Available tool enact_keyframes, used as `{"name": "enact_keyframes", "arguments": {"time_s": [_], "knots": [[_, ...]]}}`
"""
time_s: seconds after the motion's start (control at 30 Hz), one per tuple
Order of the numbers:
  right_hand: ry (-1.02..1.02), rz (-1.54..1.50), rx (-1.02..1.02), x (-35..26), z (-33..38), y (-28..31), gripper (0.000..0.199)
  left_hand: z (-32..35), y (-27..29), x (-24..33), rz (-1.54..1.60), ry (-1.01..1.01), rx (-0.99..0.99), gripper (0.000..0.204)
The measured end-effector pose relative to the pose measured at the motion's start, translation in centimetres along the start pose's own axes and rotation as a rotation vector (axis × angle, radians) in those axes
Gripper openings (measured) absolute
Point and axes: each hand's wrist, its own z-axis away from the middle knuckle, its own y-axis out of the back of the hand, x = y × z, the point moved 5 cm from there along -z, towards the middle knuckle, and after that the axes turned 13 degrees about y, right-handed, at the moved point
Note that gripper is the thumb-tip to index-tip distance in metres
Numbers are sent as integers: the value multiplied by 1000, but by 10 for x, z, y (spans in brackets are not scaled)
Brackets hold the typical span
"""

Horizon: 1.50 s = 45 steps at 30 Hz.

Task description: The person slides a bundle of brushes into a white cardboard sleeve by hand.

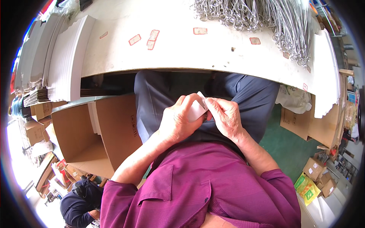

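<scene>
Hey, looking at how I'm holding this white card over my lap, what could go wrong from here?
1. Both hands, left hand and right hand, pinch the small white card by fingertips only; it may slip onto your lap or the green floor.
2. The grip meets at one corner, so the card might crease.
3. The open box sits off to your left, so a dropped card would likely miss it.

Matt white paper card

head cam | looks steeply down from above | close over lap | table edge ahead
</scene>
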Motion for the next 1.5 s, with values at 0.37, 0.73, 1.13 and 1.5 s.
{"name": "enact_keyframes", "arguments": {"time_s": [0.37,0.73,1.13,1.5], "knots": [[82,133,-8,-7,-6,-18,22,2,0,-6,-9,99,105,70],[-183,-165,16,9,-13,-16,14,3,0,-3,-138,27,128,54],[55,89,82,0,-7,-21,15,7,3,-10,-102,100,134,59],[265,181,-65,-6,1,-31,43,5,4,-20,-55,52,142,56]]}}
